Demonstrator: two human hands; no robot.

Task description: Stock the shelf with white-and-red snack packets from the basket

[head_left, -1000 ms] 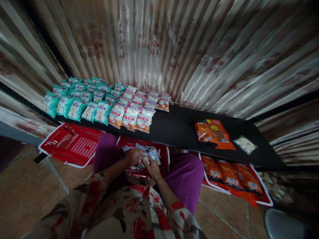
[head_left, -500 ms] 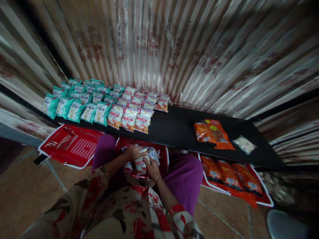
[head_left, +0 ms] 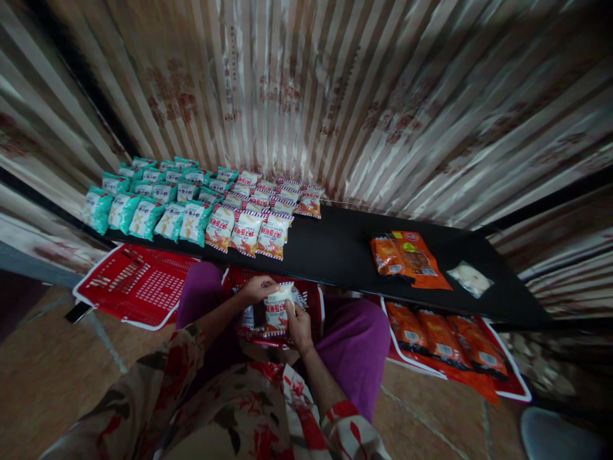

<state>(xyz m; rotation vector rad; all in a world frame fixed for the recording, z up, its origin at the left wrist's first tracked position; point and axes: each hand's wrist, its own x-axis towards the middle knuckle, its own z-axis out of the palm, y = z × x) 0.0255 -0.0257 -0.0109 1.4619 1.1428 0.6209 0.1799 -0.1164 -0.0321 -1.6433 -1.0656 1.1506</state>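
Two bare hands hold one small, puffy snack packet [head_left: 278, 312] upright over a red plastic basket [head_left: 315, 300] that rests on the person's lap. The packet is a glossy, pillow-shaped pouch, white with orange print and a red-and-blue striped edge. The left hand [head_left: 257, 291] curls its fingers over the packet's top left corner, pinching it. The right hand [head_left: 299, 324] grips the right side, thumb against the front. More packets of the same kind [head_left: 246, 317] lie in the basket beneath. Floral sleeves [head_left: 182, 358] cover the arms, and purple trousers [head_left: 357, 338] show below.

Beyond the lap runs a long, smooth black tabletop [head_left: 335, 249]. On its left end, teal packets [head_left: 143, 207] lie in neat overlapping rows, with white-and-orange packets [head_left: 251, 223] in matching rows just beside them. Well apart to the right lies a flat orange pouch [head_left: 407, 259], and near it a small clear bag [head_left: 470, 278] with something pale inside. A second red basket [head_left: 136, 284], with a lattice floor, sits on the tiled floor at left. A third red basket [head_left: 514, 386], at right, holds flat orange packs [head_left: 443, 345]. A shiny striped curtain [head_left: 335, 96] hangs behind.
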